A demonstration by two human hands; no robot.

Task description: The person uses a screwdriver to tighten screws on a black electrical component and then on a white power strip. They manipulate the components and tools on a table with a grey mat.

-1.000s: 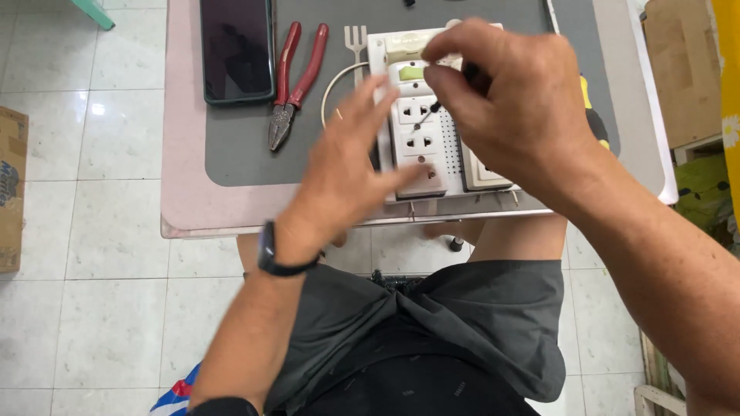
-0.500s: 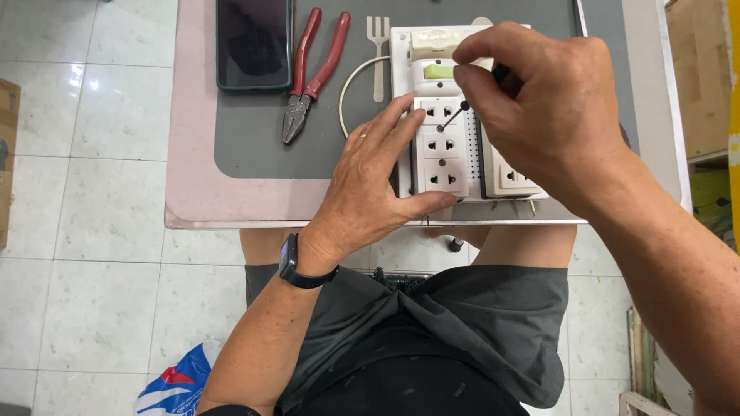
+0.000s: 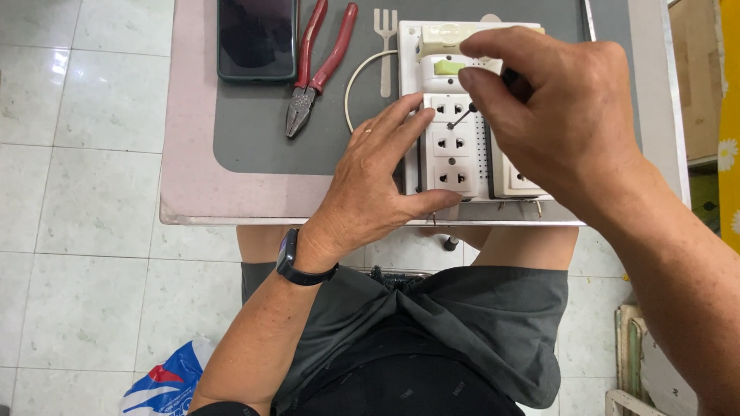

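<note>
Count on the table: one phone (image 3: 257,38). One pair of red-handled pliers (image 3: 317,65). One plastic fork (image 3: 385,48). One white cable loop (image 3: 362,77). One socket panel (image 3: 455,142) showing three outlets in a column. One screwdriver (image 3: 474,108). Two hands (image 3: 378,181) (image 3: 566,115) at work. One wristwatch (image 3: 291,262).

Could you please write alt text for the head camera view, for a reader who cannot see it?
The right hand holds a small screwdriver to a white socket panel while the left hand steadies the panel on a small table. Red-handled pliers, a dark phone and a small fork lie beside it.
</note>
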